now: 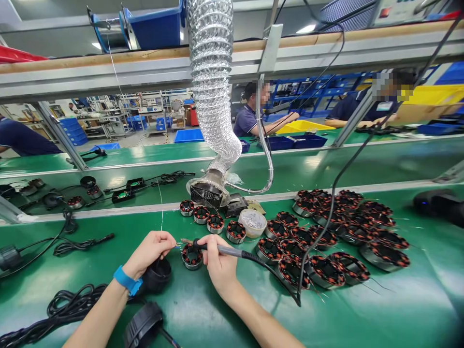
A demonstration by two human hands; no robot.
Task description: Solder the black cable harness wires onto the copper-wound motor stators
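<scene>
My right hand point(219, 266) is closed around the grip of a soldering iron point(226, 250), its tip pointing left above a stator point(192, 257) with orange-red windings. Just left of that tip, my left hand point(156, 249), with a blue wristband, pinches a thin solder wire point(161, 212) that comes down from above. Short coloured lead ends point(178, 246) show at the left fingertips; whether the fingers grip them too, I cannot tell. A black round housing point(157, 276) sits under my left hand. Another black cap point(144, 325) with a cable lies nearer to me.
Many stators point(322, 270) crowd the green bench on the right. A fume-duct fan point(207, 193) hangs behind the work, beside a round tub point(253, 222). Coiled black cables point(72, 304) lie at left. The iron's cord point(331, 208) crosses the right side. Co-workers sit across the bench.
</scene>
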